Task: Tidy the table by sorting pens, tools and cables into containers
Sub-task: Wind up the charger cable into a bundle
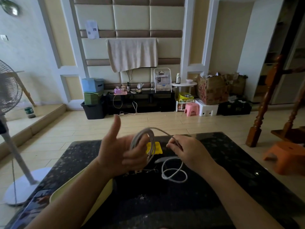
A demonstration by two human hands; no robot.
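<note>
Above the dark table, the left hand had its thumb up and the white cable wound in a coil round its nearly straight fingers. The right hand pinched one strand tightly. The loose end lay in loops on the table. Behind the hands stood a yellow container, and a pale yellow tray lay under the left forearm. Their contents were hidden.
</note>
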